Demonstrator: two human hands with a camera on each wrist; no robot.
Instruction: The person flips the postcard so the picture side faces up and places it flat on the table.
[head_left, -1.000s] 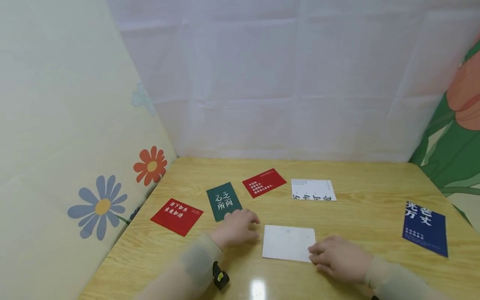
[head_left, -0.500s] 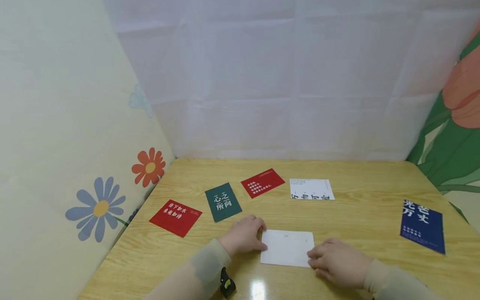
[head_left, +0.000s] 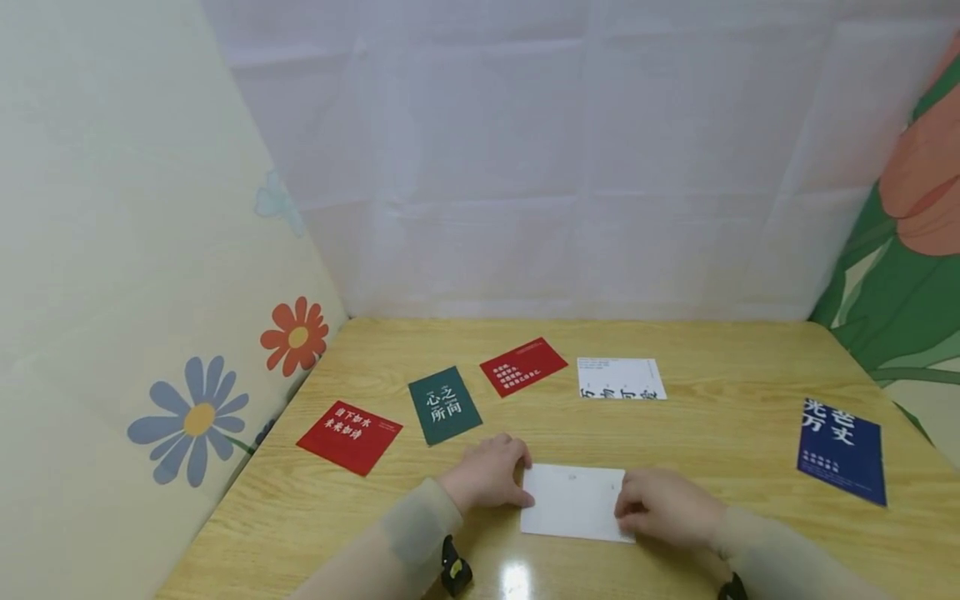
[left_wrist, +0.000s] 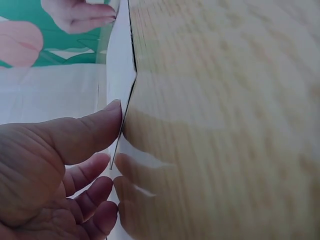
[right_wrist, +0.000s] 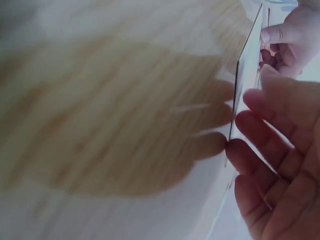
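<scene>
A white card (head_left: 573, 500) lies on the table in front of the person, its blank-looking face up with faint small marks near the far edge. At its left short edge, my left hand (head_left: 487, 472) holds it, the thumb on that edge and the fingers near the far corner, as the left wrist view shows. Across from it, my right hand (head_left: 667, 507) has curled fingers around the right edge. Its fingertips (right_wrist: 235, 147) meet the card edge in the right wrist view. The right hand covers part of the card's right side in the head view.
Around the wooden table (head_left: 720, 433) lie a red card (head_left: 350, 437), a green card (head_left: 446, 405), a second red card (head_left: 522, 367), a white card with black lettering (head_left: 621, 378) and a blue card (head_left: 842, 452). Pale cloth (head_left: 577, 167) hangs behind the table.
My left hand has come right to the card's left edge. The white card has shifted slightly toward the person. My right hand has moved slightly farther over the card's right side.
</scene>
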